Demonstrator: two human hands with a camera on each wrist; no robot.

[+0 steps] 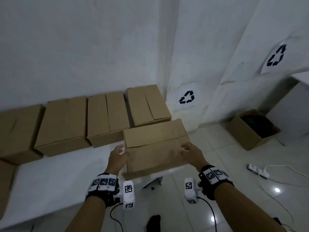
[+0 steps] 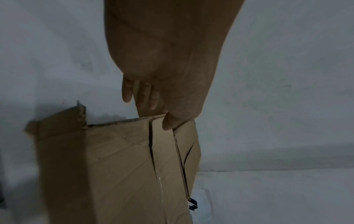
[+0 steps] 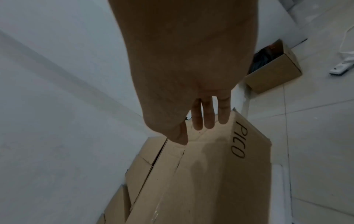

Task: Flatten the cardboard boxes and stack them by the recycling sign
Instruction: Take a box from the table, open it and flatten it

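I hold a flattened brown cardboard box (image 1: 155,146) over the right end of the white table (image 1: 50,181). My left hand (image 1: 122,150) pinches its left edge; in the left wrist view the thumb lies on the near face and the fingers (image 2: 142,95) go behind the box (image 2: 118,166). My right hand (image 1: 185,147) grips the right edge, with the fingers (image 3: 207,116) laid over the "PICO" panel (image 3: 220,174) and the thumb on the other side. A recycling sign (image 1: 187,97) is taped low on the pillar just beyond; a second sign (image 1: 276,56) hangs on the right wall.
Several closed cardboard boxes (image 1: 107,118) stand in a row on the table along the back wall. An open box (image 1: 250,129) with dark contents sits on the tiled floor at the right. A power strip (image 1: 258,171) and cables lie on the floor nearby.
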